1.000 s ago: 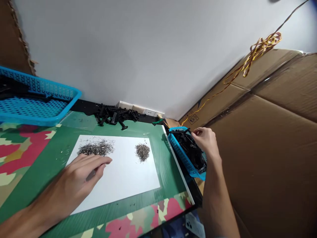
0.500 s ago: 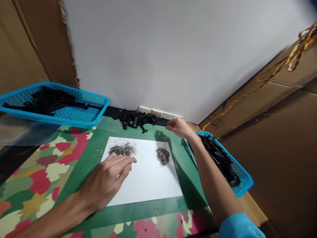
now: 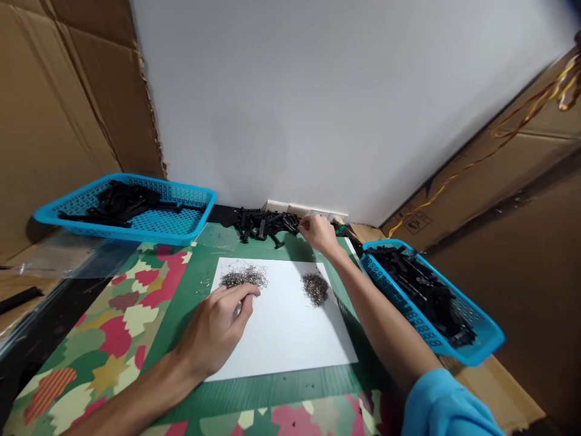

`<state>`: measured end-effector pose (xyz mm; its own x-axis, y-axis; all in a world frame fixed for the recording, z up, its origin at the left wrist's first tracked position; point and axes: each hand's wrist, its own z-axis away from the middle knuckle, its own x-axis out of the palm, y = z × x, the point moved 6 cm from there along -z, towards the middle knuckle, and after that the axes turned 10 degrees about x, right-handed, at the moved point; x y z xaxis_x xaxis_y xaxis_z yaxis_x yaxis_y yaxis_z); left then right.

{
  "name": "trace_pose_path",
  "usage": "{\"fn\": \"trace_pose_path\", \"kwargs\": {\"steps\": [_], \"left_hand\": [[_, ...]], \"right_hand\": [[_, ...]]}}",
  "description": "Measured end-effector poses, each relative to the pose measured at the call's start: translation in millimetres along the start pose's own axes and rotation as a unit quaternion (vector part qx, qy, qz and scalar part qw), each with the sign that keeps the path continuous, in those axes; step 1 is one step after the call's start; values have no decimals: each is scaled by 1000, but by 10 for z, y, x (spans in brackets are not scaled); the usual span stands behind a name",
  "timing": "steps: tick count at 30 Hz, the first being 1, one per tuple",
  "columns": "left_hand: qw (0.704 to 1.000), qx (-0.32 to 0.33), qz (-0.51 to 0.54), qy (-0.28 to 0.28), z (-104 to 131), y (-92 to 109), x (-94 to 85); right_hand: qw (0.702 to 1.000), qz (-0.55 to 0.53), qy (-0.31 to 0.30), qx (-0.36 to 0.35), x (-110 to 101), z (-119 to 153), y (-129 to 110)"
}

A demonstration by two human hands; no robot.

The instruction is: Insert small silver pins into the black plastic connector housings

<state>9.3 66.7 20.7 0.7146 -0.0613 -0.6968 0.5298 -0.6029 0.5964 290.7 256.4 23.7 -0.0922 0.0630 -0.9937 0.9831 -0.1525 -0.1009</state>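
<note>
My left hand (image 3: 222, 321) rests over the left side of a white sheet (image 3: 290, 339), its thumb and index finger pressed together just in front of a pile of small metal pieces (image 3: 245, 276). What those fingertips hold, if anything, is too small to see. A second metal pile (image 3: 315, 289) lies on the sheet's right side. Beyond the sheet, my right hand (image 3: 318, 233) is at the right end of a heap of black plastic parts (image 3: 263, 225), fingers closed in a pinch. Whatever is between them cannot be made out.
A blue basket (image 3: 190, 236) with black parts stands at the back left; another blue basket (image 3: 488, 345) with black parts is on the right, beside my right forearm. Behind the heap are a wall (image 3: 290, 109) and a socket strip (image 3: 295, 209). Cardboard stands on both sides.
My right hand has moved left to the end of the black heap. My left hand keeps its pinch near the left metal pile. The whole view has shifted a little.
</note>
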Motion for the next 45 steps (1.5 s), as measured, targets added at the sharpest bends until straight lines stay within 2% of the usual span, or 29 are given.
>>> {"fn": "trace_pose_path", "kwargs": {"steps": [4,10,13,15,19,22,24,27,30,34,36,40,45], "left_hand": [[1000,10,-4,0,8,2,20],[999,31,1,15,-1,0,6],[999,30,4,25,-3,-2,-29],[999,26,21,29,-7,-4,-35],[993,10,94,70,-22,-34,-11],[983,-24,150,106,-13,-79,19],[978,-42,185,90,-5,-75,48],[976,-39,212,11,4,28,74],[979,-12,193,-70,20,174,91],[986,12,134,-93,38,230,141],[988,22,115,-105,48,217,195],[985,54,96,-134,66,230,275],[982,56,101,-146,67,244,296]], "right_hand": [[1000,10,-13,-5,-13,19,-14],[999,37,-19,-2,13,55,-205],[999,44,-2,-2,-76,140,-256],[999,43,15,-7,-209,238,-265],[997,20,32,-62,-563,599,-317],[987,-6,-11,-159,-725,1034,-452],[969,-32,-48,-239,-764,1362,-579],[939,-81,-59,-330,-794,1752,-746],[931,-90,-64,-347,-761,1887,-806],[919,-133,-124,-350,-655,1791,-774],[927,-178,-125,-307,-574,1650,-707],[962,-205,-47,-172,-319,1431,-568],[972,-163,-56,-159,-5,1459,-678]]}}
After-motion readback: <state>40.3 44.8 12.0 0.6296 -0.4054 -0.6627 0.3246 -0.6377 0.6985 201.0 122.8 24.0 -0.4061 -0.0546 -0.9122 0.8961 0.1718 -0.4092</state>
